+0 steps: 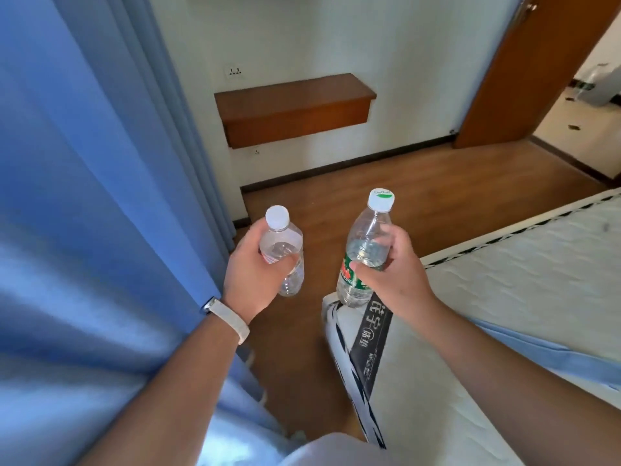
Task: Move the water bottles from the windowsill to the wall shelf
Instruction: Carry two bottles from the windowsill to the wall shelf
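Carrying step: left hand (255, 277) clasps clear bottle (285, 237), right hand (395, 275) clasps green-labelled bottle (363, 235) — next, walk to far wall shelf (295, 95).

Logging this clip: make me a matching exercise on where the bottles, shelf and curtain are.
1. small clear plastic bottle with plain white cap
2. taller clear plastic bottle with green label
3. brown wooden wall shelf
4. blue fabric curtain

a. on the white wall
b. in right hand
c. hanging at left
d. in left hand

Pairs: 1-d, 2-b, 3-a, 4-c
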### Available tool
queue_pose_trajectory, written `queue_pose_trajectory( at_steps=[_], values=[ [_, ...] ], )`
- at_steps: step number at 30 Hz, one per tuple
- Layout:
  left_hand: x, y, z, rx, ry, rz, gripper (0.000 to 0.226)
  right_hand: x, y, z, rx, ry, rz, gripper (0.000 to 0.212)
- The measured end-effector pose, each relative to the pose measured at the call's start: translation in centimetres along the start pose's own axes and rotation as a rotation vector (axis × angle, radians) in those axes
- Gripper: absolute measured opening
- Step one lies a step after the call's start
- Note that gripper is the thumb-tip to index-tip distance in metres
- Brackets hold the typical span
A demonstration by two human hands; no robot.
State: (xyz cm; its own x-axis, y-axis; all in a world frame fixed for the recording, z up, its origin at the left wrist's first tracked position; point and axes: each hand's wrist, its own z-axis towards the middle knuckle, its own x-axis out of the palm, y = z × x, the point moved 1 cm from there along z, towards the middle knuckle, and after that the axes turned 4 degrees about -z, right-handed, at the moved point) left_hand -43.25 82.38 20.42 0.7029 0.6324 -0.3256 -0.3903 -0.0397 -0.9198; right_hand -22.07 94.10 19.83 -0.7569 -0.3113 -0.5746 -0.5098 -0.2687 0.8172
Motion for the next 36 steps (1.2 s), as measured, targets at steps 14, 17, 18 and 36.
queue_pose_trajectory(
  at_steps=[14,17,18,36],
  values=[
    [-5.3,5.8,11.5,-0.124,-0.097,-0.044,0.057,8.8,3.6,11.6,-0.053,0.154,0.023,0.08],
    [-4.8,6.8,14.5,-0.129,-0.095,-0.022,0.058,10.3,3.1,15.2,-0.044,0.19,0.038,0.081],
    [-4.6,7.1,15.7,-0.124,-0.101,-0.015,0.058,10.9,3.0,16.7,-0.047,0.192,0.042,0.077],
    [3.5,7.7,41.5,-0.096,-0.011,0.155,0.059,10.6,3.1,43.6,-0.07,0.126,0.178,0.069]
  ],
)
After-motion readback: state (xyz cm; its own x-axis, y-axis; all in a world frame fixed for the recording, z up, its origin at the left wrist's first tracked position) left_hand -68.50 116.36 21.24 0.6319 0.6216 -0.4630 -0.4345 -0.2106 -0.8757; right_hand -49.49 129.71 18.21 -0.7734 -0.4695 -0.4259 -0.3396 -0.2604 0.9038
